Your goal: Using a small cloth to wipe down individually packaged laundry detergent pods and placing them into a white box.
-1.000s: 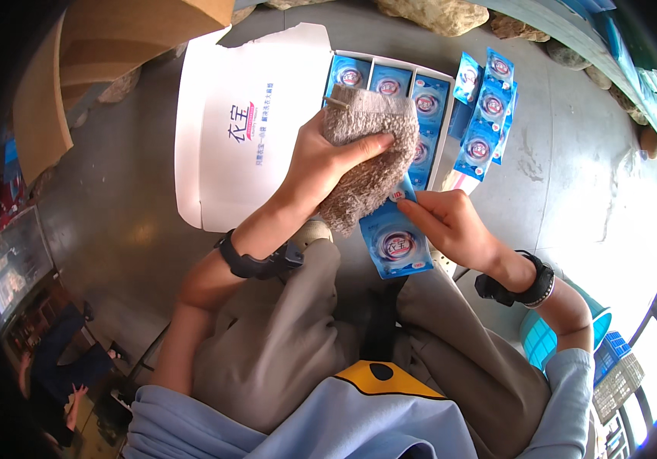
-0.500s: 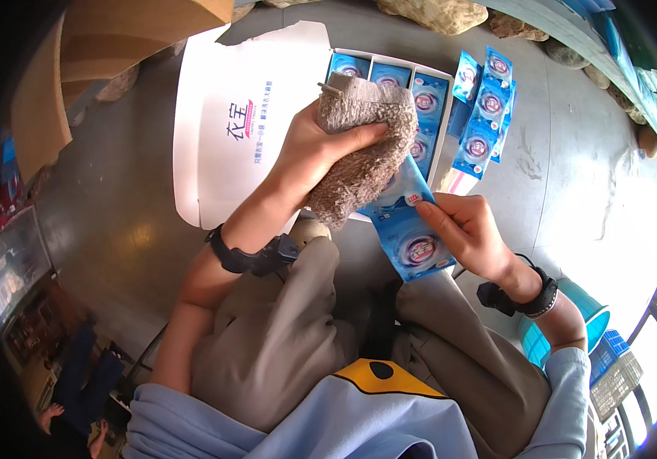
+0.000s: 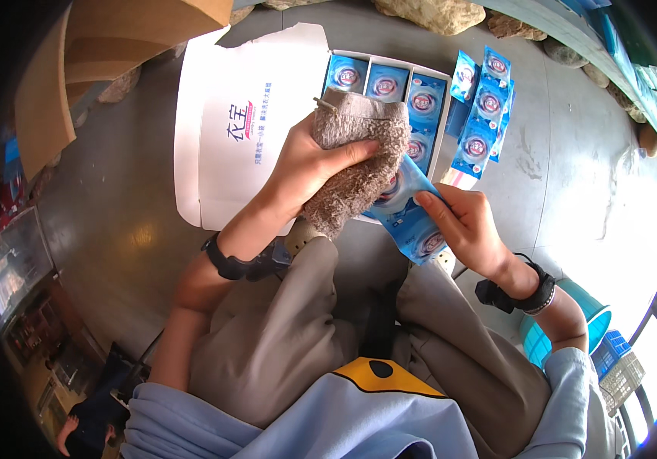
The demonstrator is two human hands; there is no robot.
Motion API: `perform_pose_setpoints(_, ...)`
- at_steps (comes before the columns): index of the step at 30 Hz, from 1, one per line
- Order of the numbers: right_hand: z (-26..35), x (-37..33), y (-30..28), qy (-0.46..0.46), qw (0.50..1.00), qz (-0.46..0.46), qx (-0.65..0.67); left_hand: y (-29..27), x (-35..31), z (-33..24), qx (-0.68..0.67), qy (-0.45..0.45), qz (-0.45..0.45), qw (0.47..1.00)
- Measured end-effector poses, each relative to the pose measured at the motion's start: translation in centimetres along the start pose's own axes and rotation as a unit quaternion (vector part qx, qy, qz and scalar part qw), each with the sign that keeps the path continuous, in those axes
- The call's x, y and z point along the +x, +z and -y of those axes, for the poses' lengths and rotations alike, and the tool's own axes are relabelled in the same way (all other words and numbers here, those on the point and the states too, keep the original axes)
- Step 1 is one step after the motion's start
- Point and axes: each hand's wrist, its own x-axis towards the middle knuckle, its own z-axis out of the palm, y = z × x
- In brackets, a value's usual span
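My left hand (image 3: 305,164) is closed around a folded, fuzzy grey-brown cloth (image 3: 363,130), thumb across its front. Between thumb and fingers, my right hand (image 3: 470,229) pinches a strip of blue sachets (image 3: 409,206). The strip's upper part passes behind the cloth, and its lower end hangs tilted above my right knee. Just beyond my hands lies an open white box (image 3: 248,138), lid folded out to the left. Blue sachets (image 3: 425,99) sit in its divided compartments; the cloth hides some of them.
Right of the box, more sachet strips (image 3: 483,107) lie on the grey floor (image 3: 550,191). A cardboard box (image 3: 129,38) stands at the upper left, and large stones (image 3: 435,14) line the far side. A turquoise bucket (image 3: 585,314) is by my right elbow. Another person's hand (image 3: 68,432) shows lower left.
My left hand has lowered slightly with the cloth, uncovering more of the box's sachets. The strip's lower end has tipped and now shows less of its face. My right hand stays nearly in place.
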Motion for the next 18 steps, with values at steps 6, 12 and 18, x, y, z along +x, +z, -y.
perform_pose_setpoints(6,0.1,-0.5,0.4,-0.004,0.999,-0.043,-0.002,0.3,-0.4,0.5,-0.019,0.006,-0.007,1.0)
perform_pose_setpoints(12,0.1,-0.8,0.0,0.022,0.986,-0.151,0.066,-0.3,-0.6,0.4,0.003,0.024,-0.06,0.998)
perform_pose_setpoints(18,-1.3,-0.4,-1.0,0.009,0.982,-0.161,0.097,-3.3,0.3,2.8,-0.243,-0.047,0.006,0.969)
